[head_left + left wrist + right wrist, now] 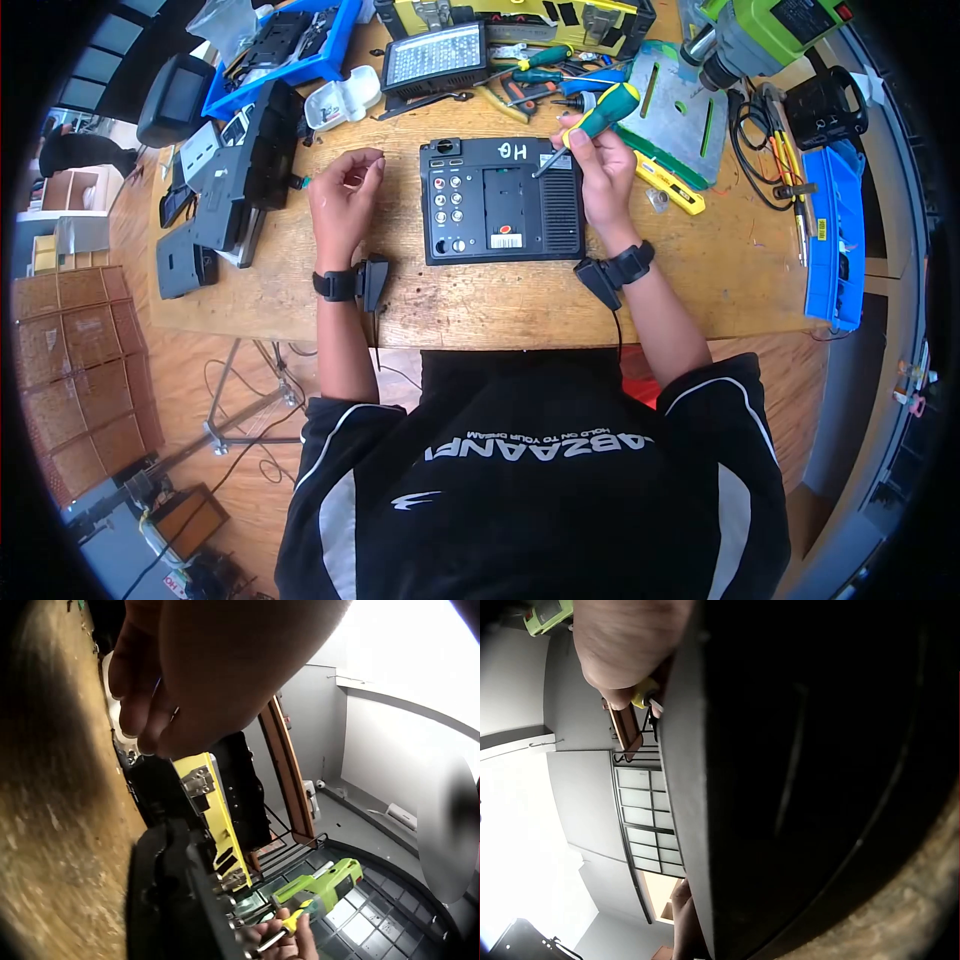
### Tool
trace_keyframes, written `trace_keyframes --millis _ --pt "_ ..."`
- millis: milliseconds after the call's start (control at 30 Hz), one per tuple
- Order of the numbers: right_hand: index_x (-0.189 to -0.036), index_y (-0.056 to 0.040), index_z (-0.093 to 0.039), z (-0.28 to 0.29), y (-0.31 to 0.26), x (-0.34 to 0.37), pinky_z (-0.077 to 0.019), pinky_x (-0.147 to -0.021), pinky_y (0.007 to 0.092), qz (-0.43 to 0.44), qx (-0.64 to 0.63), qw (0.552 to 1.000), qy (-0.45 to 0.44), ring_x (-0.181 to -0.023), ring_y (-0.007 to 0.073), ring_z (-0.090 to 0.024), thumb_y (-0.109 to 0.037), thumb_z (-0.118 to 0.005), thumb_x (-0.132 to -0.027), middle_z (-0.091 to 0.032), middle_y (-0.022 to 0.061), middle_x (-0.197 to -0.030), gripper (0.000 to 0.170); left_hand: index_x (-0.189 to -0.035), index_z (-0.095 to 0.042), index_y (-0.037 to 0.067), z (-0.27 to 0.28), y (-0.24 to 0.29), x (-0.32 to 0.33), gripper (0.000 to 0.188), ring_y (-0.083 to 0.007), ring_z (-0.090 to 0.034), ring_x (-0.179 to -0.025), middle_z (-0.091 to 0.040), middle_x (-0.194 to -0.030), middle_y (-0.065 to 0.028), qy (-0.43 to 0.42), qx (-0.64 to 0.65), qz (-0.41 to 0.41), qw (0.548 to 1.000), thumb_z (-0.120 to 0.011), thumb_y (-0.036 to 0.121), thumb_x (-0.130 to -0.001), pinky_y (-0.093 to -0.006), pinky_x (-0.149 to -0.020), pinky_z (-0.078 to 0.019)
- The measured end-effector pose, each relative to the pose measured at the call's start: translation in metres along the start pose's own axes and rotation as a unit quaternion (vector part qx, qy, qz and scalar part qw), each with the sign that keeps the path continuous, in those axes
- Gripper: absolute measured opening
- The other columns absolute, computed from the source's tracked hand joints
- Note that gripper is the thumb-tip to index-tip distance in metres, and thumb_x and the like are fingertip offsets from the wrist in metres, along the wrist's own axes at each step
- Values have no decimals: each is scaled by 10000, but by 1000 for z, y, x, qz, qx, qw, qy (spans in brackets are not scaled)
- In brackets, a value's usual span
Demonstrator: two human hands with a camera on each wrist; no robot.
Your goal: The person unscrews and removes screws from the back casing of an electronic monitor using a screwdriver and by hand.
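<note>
A black device with several round sockets and a recessed middle lies flat on the wooden table in the head view. My right hand, at its right edge, grips a green and yellow screwdriver; the shaft slants down-left over the device's upper right part. Whether the tip touches is unclear. The right wrist view shows part of the hand and the yellow handle. Left of the device, my left hand is raised with fingers loosely bent and holds nothing. In the left wrist view its fingers hang bent.
Behind the device stand an LED panel, scattered tools and a yellow case. Black device parts and a blue tray are at left. A green drill, a yellow cutter and a blue bin are at right.
</note>
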State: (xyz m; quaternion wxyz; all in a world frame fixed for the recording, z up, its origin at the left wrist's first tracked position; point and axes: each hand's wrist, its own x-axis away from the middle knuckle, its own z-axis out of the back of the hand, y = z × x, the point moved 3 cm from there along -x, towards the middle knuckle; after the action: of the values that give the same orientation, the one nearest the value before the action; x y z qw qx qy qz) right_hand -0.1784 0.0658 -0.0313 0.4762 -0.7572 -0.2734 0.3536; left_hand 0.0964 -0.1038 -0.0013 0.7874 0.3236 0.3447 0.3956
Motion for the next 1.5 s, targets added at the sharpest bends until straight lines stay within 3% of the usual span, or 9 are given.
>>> trace_keyframes --millis 233,400,467,567,967,1067,1167,1333,1500 --pt "-1171 46 -679 -2 -2 2 -526 -889 283 11 31 999 -13 -945 136 -679 -194 -690 -1009 -723 97 -1026 290 -982 -769 -16 -8 -17 0 128 -88 -614 -617 -726 -752 -64 4 -30 3 1000 -766 78 -895 -256 -621 -510" --pt "-1174 49 -675 -1 -1 1 -528 -889 289 4 -29 999 14 -936 140 -677 -192 -685 -1013 -721 99 -1011 290 -978 -770 -14 -10 -30 1 130 -83 -581 -617 -708 -741 -55 -4 -18 14 1000 -779 77 -885 -253 -614 -498" --pt "-1177 49 -674 -2 -3 2 -527 -891 294 11 -17 1000 12 -933 142 -674 -190 -680 -1015 -718 97 -1005 288 -986 -764 -27 -12 -28 2 128 -28 -552 -655 -695 -754 2 -3 -16 12 1000 -779 69 -903 -212 -606 -461" --pt "-1180 48 -673 -3 -3 3 -525 -895 296 14 4 1000 0 -935 143 -673 -188 -678 -1017 -717 98 -1005 287 -983 -767 -8 -13 -35 2 131 -73 -559 -642 -703 -764 -48 3 5 17 1000 -781 75 -883 -256 -610 -482" --pt "-1160 70 -683 -8 -9 6 -528 -882 290 35 40 999 -3 -955 139 -670 -163 -703 -998 -718 100 -1035 285 -1018 -771 -10 -14 -39 3 156 -46 -534 -637 -669 -737 -1 39 19 15 999 -781 80 -891 -232 -598 -465" --pt "-1131 58 -710 -10 -16 5 -519 -878 279 35 74 997 -10 -946 136 -665 -157 -745 -963 -726 91 -1045 275 -1038 -765 -21 -17 -52 3 167 -33 -533 -649 -665 -742 13 32 103 58 992 -777 76 -902 -210 -596 -451" --pt "-1047 6 -761 -16 -26 -2 -518 -841 268 127 218 967 -39 -931 144 -671 -113 -810 -877 -733 84 -1018 214 -1059 -762 -20 -15 -52 3 180 -25 -536 -666 -662 -756 32 49 95 48 993 -782 73 -906 -193 -614 -448" --pt "-998 4 -760 -25 -41 -1 -536 -783 279 119 286 951 -17 -857 151 -678 -151 -865 -827 -734 67 -947 253 -1078 -763 -19 -15 -54 2 190 -24 -555 -693 -682 -799 32 64 144 45 987 -780 81 -917 -189 -652 -468" --pt "-917 -6 -754 -27 -52 4 -528 -709 283 125 340 932 -19 -763 160 -666 -227 -935 -745 -717 58 -858 333 -1133 -761 -2 -14 -61 3 218 -27 -600 -789 -721 -907 21 42 109 49 992 -752 126 -957 -188 -736 -477"
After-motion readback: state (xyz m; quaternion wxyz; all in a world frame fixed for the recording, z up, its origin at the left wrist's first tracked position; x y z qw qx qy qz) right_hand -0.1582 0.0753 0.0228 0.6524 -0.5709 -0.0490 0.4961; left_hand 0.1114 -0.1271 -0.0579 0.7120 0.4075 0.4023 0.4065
